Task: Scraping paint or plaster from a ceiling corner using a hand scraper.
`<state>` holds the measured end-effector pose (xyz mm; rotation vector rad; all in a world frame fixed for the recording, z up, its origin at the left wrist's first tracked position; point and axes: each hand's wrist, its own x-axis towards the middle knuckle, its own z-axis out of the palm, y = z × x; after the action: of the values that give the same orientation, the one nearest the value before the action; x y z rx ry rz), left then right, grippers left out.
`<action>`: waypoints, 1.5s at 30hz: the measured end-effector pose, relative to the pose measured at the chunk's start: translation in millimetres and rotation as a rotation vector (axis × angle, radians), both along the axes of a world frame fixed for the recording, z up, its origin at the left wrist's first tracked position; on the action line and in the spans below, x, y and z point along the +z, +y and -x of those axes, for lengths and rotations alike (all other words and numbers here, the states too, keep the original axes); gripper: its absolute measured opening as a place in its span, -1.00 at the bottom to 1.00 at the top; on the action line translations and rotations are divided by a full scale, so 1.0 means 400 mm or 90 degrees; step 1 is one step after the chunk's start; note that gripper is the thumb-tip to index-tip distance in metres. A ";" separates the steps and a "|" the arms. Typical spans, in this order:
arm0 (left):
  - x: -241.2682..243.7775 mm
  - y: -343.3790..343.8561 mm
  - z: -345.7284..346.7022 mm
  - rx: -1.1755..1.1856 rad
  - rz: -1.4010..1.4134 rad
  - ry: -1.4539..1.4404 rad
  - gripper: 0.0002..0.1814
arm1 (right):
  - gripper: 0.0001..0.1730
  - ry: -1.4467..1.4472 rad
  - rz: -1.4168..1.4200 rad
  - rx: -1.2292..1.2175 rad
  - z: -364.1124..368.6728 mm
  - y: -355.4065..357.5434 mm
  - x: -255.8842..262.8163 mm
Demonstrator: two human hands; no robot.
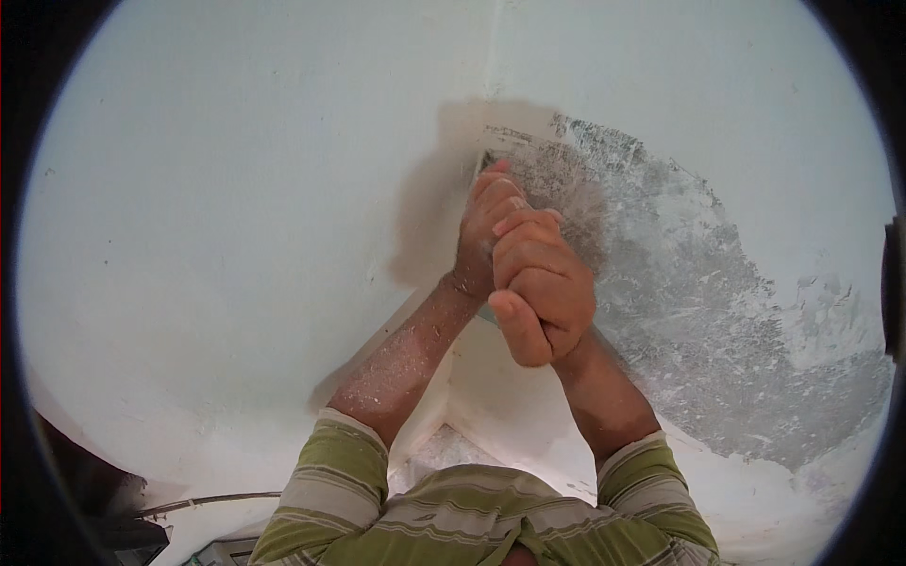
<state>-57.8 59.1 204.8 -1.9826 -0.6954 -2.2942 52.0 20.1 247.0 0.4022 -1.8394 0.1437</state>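
Note:
My right hand [543, 286] is curled into a fist in front of the wall, thumb toward me. It appears closed around the handle of a flat scraper, but the handle itself is hidden. Just beyond it, my left hand [490, 216] grips the same tool farther up, with its fingers bent near the wall. Only a narrow edge of the flat scraper [482, 161] shows past the left fingertips, close to the wall corner. Right of both hands, a rough grey patch [679, 283] of bared wall surface spreads through the pale paint. White flecks dust my left forearm.
Pale painted wall [212, 212] extends to the left, and a vertical corner line [493, 49] runs above the hands. A thin cable or rod [205, 499] crosses at the lower left, near dark objects [131, 541]. Something dark [895, 290] juts in at the right rim.

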 end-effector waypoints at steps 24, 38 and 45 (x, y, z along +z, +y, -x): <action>0.043 0.026 0.010 0.158 -0.230 0.189 -0.81 | -0.68 -0.037 0.015 -0.012 -0.027 -0.034 0.020; 0.043 -0.006 0.026 0.249 -0.210 0.200 -0.87 | -0.66 -0.002 -0.022 0.003 0.010 -0.003 0.035; 0.047 0.022 0.022 0.254 -0.220 0.210 -0.82 | -0.70 0.008 0.010 -0.001 -0.009 0.013 0.004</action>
<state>-66.5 68.0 223.4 -1.8011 -0.5559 -1.6784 55.7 25.5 248.8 0.3902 -1.8251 0.1535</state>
